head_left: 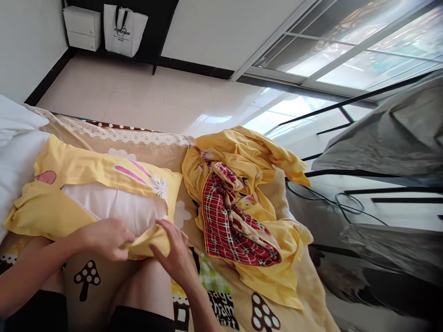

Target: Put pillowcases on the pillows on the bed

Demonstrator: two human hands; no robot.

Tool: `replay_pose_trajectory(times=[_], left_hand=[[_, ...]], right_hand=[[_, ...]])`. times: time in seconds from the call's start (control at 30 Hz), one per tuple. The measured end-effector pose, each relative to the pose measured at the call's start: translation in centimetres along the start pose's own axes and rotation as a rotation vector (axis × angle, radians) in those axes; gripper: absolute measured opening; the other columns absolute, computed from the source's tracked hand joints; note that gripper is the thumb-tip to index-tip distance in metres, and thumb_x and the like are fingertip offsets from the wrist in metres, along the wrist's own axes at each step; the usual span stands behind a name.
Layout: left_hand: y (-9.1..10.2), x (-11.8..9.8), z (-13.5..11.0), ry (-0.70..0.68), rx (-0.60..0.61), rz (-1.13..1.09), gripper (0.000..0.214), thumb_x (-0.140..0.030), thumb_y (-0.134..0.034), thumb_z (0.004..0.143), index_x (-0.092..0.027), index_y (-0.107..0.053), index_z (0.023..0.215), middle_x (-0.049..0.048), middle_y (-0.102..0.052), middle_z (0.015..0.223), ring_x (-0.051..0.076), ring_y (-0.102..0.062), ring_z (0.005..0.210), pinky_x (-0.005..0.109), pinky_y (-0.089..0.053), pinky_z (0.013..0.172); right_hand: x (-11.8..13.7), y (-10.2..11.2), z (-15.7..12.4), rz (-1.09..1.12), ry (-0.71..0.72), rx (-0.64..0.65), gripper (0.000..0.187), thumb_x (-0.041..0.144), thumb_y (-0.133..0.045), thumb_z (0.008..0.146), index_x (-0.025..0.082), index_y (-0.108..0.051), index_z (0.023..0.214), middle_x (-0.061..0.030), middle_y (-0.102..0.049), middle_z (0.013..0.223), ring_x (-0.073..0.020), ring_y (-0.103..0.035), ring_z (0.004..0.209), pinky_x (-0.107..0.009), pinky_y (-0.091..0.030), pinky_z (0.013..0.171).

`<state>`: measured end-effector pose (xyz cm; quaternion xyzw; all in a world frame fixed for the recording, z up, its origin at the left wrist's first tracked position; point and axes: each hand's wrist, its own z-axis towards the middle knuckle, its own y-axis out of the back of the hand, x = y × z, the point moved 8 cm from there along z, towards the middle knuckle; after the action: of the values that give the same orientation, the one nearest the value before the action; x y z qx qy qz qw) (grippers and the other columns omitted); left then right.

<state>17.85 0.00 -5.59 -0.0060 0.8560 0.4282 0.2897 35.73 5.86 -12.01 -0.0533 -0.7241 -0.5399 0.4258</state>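
A yellow pillowcase (86, 159) printed with a rabbit lies across the bed around a white pillow (114, 203), which shows through the long opening in the case. My left hand (107, 237) is closed on the near edge of that opening. Further right, my right hand (175, 246) grips the same near flap by its corner, thumb below and fingers over the cloth. Between the two hands the flap is bunched and lifted a little. The left fingertips are partly hidden by the hand itself.
A crumpled yellow cloth (242, 143) and a red plaid cloth (221, 226) lie to the right on the patterned bedspread (187, 214). White bedding (20, 152) is at the far left. Beyond the bed are tiled floor, a white tote bag (124, 39) and a metal rack (346, 173).
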Motion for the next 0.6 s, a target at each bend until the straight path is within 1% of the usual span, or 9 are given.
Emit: replay_pose_trajectory(times=[0.03, 0.1, 0.13, 0.2, 0.23, 0.3, 0.4, 0.5, 0.6], left_hand=[[-0.2, -1.3, 0.5, -0.069, 0.095, 0.002, 0.013, -0.028, -0.061, 0.078, -0.019, -0.066, 0.07, 0.0016, -0.062, 0.059, 0.017, -0.051, 0.055, 0.031, -0.028, 0.05], [-1.0, -2.6, 2.2, -0.112, 0.23, 0.017, 0.014, -0.027, -0.064, 0.074, -0.019, -0.064, 0.063, 0.0005, -0.056, 0.051, 0.016, -0.045, 0.048, 0.032, -0.025, 0.045], [-1.6, -3.1, 3.5, -0.143, 0.274, 0.006, 0.014, -0.025, -0.063, 0.074, -0.018, -0.064, 0.061, 0.0006, -0.056, 0.051, 0.016, -0.044, 0.047, 0.031, -0.026, 0.043], [-3.4, -4.4, 6.9, -0.259, 0.325, -0.075, 0.013, -0.016, -0.061, 0.073, -0.018, -0.064, 0.061, 0.0009, -0.062, 0.059, 0.015, -0.051, 0.051, 0.029, -0.034, 0.044], [-4.5, -5.5, 8.5, -0.367, 0.352, -0.146, 0.015, -0.009, -0.058, 0.072, -0.017, -0.066, 0.063, 0.0003, -0.067, 0.065, 0.014, -0.056, 0.056, 0.026, -0.039, 0.047], [-7.1, -6.7, 12.0, -0.455, 0.368, -0.21, 0.023, -0.001, -0.054, 0.07, -0.017, -0.069, 0.066, -0.0012, -0.071, 0.071, 0.013, -0.063, 0.064, 0.022, -0.046, 0.054], [-10.5, -7.4, 15.5, -0.484, 0.254, -0.191, 0.025, 0.0, -0.051, 0.073, -0.016, -0.07, 0.072, 0.0056, -0.075, 0.085, 0.019, -0.069, 0.081, 0.026, -0.053, 0.07], [-12.4, -6.4, 15.9, -0.526, 0.12, -0.153, 0.028, -0.005, -0.049, 0.082, -0.015, -0.074, 0.092, 0.012, -0.069, 0.123, 0.024, -0.058, 0.123, 0.029, -0.045, 0.104], [-12.5, -3.6, 15.4, -0.471, 0.038, -0.112, 0.046, -0.015, -0.059, 0.084, -0.012, -0.06, 0.13, 0.0105, -0.05, 0.15, 0.023, -0.042, 0.141, 0.029, -0.037, 0.114]], right_hand=[[2.0, -0.6, 0.4, -0.082, 0.109, 0.145, 0.035, 0.035, -0.064, 0.084, 0.023, -0.06, 0.117, -0.0098, -0.066, 0.119, -0.0276, -0.056, 0.117, -0.046, -0.03, 0.105], [3.6, -1.6, 0.1, -0.241, 0.172, 0.377, 0.014, 0.025, -0.069, 0.082, 0.022, -0.065, 0.095, -0.005, -0.07, 0.101, -0.0247, -0.06, 0.103, -0.042, -0.03, 0.099], [3.7, -1.8, -0.4, -0.3, 0.171, 0.449, 0.006, 0.022, -0.07, 0.082, 0.021, -0.065, 0.083, -0.0031, -0.07, 0.091, -0.0226, -0.062, 0.095, -0.04, -0.031, 0.095], [3.4, -2.0, -1.9, -0.336, 0.183, 0.502, 0.014, 0.016, -0.068, 0.084, 0.02, -0.063, 0.072, -0.0011, -0.069, 0.081, -0.0189, -0.062, 0.087, -0.035, -0.03, 0.087], [3.4, -1.9, -2.7, -0.321, 0.207, 0.482, 0.015, 0.013, -0.065, 0.085, 0.021, -0.063, 0.072, -0.0004, -0.07, 0.081, -0.0176, -0.062, 0.086, -0.033, -0.029, 0.084], [3.9, -1.1, -4.4, -0.271, 0.293, 0.362, 0.019, 0.007, -0.059, 0.086, 0.021, -0.061, 0.073, 0.0015, -0.069, 0.08, -0.0156, -0.061, 0.084, -0.031, -0.027, 0.082], [5.1, 0.2, -6.3, -0.271, 0.414, 0.17, 0.026, 0.002, -0.052, 0.084, 0.021, -0.053, 0.066, 0.0025, -0.06, 0.067, -0.0153, -0.053, 0.071, -0.03, -0.026, 0.08], [6.1, 0.9, -6.7, -0.306, 0.431, 0.137, 0.029, -0.003, -0.046, 0.082, 0.02, -0.049, 0.064, 0.002, -0.055, 0.062, -0.0157, -0.046, 0.065, -0.031, -0.026, 0.08], [6.6, 1.7, -5.7, -0.324, 0.416, 0.137, 0.029, -0.004, -0.045, 0.082, 0.02, -0.049, 0.066, 0.0019, -0.056, 0.064, -0.0156, -0.045, 0.066, -0.032, -0.026, 0.08]])
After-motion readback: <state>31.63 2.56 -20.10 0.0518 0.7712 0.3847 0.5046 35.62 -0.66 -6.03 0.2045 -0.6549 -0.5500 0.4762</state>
